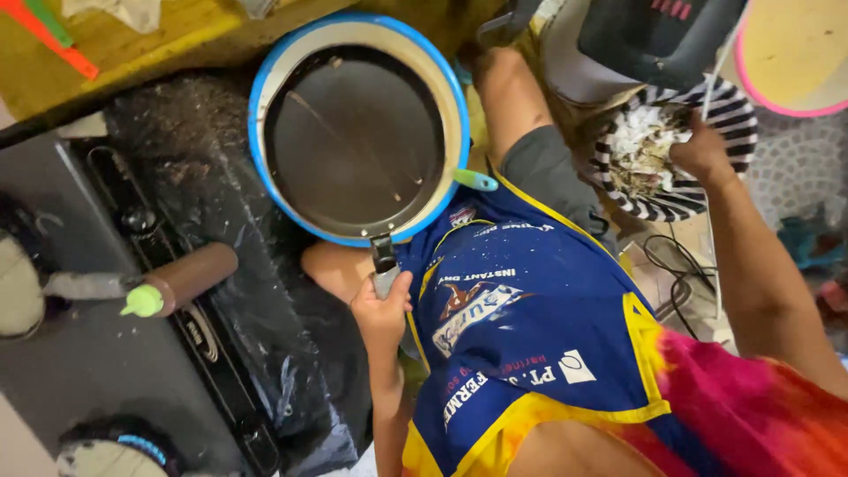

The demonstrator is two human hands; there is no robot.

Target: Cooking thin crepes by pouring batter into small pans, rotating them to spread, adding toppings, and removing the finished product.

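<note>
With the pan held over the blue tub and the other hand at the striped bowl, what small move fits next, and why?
Probably bring the right hand from the striped bowl toward the pan. The left hand grips the pan's handle over the blue tub, and the pan looks bare.

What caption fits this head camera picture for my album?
Left hand grips a dark pan's handle over a blue-rimmed bucket; right hand touches a striped bowl.

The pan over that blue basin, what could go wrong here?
The left hand grips only the handle end of the pan, so the pan could tip on the basin. The right hand is reaching away into a striped bowl, so it cannot steady the pan. The brown bottle lies sideways and might roll.
</note>
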